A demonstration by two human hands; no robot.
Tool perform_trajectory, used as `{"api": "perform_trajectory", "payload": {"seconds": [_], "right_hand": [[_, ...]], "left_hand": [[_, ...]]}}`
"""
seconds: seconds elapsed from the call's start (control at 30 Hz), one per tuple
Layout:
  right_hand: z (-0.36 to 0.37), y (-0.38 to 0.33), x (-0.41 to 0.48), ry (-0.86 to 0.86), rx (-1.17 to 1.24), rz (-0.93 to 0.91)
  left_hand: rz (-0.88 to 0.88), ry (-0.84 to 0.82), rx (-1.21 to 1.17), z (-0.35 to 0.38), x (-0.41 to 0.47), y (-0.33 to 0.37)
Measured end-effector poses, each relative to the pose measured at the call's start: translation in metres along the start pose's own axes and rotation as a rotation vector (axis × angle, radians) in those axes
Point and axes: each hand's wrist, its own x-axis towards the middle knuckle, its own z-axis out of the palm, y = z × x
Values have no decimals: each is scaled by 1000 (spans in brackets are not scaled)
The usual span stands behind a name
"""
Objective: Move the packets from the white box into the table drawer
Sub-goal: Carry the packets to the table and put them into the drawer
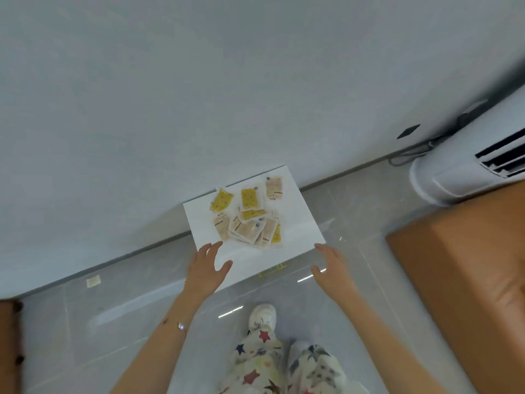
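A white box (pixel 301 220) stands on the grey floor against the wall. On its top lie several yellow and beige packets (pixel 250 217), some overlapping in a loose heap. My left hand (pixel 207 265) hovers at the box's near left corner with fingers spread, holding nothing. My right hand (pixel 329 265) reaches at the near right corner, fingers straight and apart, also holding nothing. Whether either hand touches the box I cannot tell. No table drawer is in view.
A brown table top (pixel 460 280) fills the right side. A white standing air conditioner (pixel 466 169) stands at the back right with cables at the wall. A brown edge (pixel 8 345) shows at the far left. My legs and a white shoe (pixel 262 317) are below.
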Motion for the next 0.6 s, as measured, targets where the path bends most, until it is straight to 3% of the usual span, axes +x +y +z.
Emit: {"api": "perform_trajectory", "payload": {"seconds": [0.2,0.43,0.6], "right_hand": [[49,2,148,31,-31,-6],[117,-1,302,28,-74,-18],[155,-24,358,3,-109,73]], "left_hand": [[-183,29,-143,41,108,-25],[-396,276,-453,97,211,-65],[-282,329,-357,104,254,-81]]}}
